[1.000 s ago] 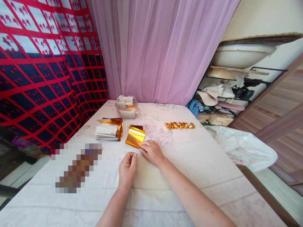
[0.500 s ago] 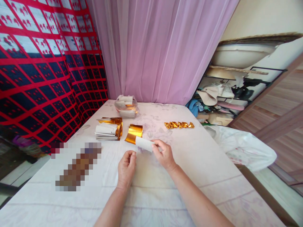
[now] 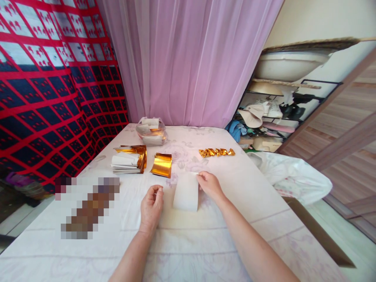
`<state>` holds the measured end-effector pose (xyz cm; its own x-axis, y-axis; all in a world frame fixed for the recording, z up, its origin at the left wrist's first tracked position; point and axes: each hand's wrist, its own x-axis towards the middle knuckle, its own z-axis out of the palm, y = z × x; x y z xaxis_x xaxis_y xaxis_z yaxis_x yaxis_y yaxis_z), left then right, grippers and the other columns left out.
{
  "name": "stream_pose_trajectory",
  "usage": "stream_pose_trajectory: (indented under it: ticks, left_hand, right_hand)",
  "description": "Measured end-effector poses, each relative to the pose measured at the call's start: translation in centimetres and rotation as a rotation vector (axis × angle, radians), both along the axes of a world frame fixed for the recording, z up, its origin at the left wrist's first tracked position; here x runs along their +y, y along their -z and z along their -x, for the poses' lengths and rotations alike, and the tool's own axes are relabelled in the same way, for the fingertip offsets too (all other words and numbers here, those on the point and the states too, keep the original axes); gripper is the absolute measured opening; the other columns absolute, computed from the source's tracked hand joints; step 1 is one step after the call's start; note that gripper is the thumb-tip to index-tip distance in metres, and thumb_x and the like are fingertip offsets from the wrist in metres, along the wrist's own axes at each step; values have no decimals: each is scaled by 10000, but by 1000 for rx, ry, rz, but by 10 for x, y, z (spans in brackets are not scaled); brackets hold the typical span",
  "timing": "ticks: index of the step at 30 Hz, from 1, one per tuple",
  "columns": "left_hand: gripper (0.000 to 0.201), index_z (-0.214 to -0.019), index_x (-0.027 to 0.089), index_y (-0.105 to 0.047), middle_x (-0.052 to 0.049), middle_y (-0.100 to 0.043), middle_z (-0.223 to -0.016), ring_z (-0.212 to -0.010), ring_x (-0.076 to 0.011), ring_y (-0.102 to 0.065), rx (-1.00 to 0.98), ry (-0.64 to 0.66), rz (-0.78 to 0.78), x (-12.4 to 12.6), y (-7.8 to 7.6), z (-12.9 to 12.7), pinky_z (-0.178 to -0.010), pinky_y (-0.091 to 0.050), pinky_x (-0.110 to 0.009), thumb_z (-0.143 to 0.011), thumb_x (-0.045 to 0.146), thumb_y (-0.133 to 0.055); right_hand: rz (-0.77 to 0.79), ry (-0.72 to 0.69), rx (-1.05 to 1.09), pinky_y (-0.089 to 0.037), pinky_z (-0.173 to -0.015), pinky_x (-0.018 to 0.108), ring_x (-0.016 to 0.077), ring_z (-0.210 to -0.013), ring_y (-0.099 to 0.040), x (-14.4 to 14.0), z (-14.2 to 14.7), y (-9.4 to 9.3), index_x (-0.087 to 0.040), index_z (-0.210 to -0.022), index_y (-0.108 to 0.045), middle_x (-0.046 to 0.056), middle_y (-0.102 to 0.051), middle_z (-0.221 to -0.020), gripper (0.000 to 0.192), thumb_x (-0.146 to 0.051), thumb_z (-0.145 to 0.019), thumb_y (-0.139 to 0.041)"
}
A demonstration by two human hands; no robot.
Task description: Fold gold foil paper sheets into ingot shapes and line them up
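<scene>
While the left hand (image 3: 151,204) rests on the cloth with its fingers curled in, thumb against fingertips and nothing visible between them, the right hand (image 3: 209,184) pinches the top right corner of a white sheet (image 3: 186,192) that hangs white side up just above the surface (image 3: 235,219). To handle this sheet well, the free hand would best take the opposite corner, so the thin paper lies flat and square rather than curling or sliding on the cloth.

Going left to right: a stack of white and gold sheets (image 3: 127,161) sits at the far left, a curled gold sheet (image 3: 161,165) just beside it, a clear bag of paper (image 3: 151,131) behind them, and a row of folded gold pieces (image 3: 216,152) farther right. In front of both hands the cloth offers open room; the right edge drops off near a white plastic bag (image 3: 296,178).
</scene>
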<state>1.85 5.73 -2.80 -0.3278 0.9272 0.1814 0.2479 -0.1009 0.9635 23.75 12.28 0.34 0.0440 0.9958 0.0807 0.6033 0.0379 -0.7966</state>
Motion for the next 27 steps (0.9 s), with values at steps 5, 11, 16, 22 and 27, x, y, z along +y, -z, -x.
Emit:
stream_pose_trajectory:
  ticks: [5, 11, 16, 22, 27]
  left_hand:
    - [219, -926, 218, -678, -45, -699, -871, -784, -190, -652, 232, 124, -122, -5, -2, 0, -726, -533, -310, -852, 377, -547]
    - [301, -1178, 268, -669, -72, -657, -1288, -1306, -338, -475, 893, 458, -278, -14, -1, -4, -1079, -299, -618, -907, 277, -538]
    - [363, -1245, 261, -639, -79, -644, -1310, -1329, -343, -455, 980, 514, -201, -16, 2, -5, -1122, -198, -650, -901, 361, -582]
    - [371, -1213, 280, -660, -75, -661, -1276, -1263, -327, -513, 964, 491, -216, -16, 2, -7, -1128, -195, -636, -851, 357, -659]
    - [258, -1103, 283, -707, -56, -711, -1160, -1171, -308, -572, 938, 466, -229, -19, 0, -10, -1114, -218, -627, -850, 317, -675]
  right_hand:
    - [-147, 105, -260, -359, -575, 250, 175, -647, -611, -2, -1, 23, -231, -725, -661, 25, -673, -663, 197, -265, -864, -526]
    - [-247, 72, -387, -395, -625, 242, 164, -715, -618, -1, -4, 38, -236, -782, -688, 27, -696, -793, 173, -250, -874, -543]
    - [-324, 50, -368, -476, -698, 266, 172, -756, -635, 1, -10, 45, -225, -1101, -665, 39, -708, -900, 269, -214, -874, -523]
    - [-435, -178, -323, -493, -932, 332, 204, -1031, -627, -37, -16, 39, -240, -1036, -693, 63, -693, -1078, 253, -175, -835, -554]
    - [-472, -507, -382, -459, -991, 428, 254, -1140, -582, -72, -19, 30, -226, -1110, -674, 97, -667, -1204, 288, -284, -829, -661]
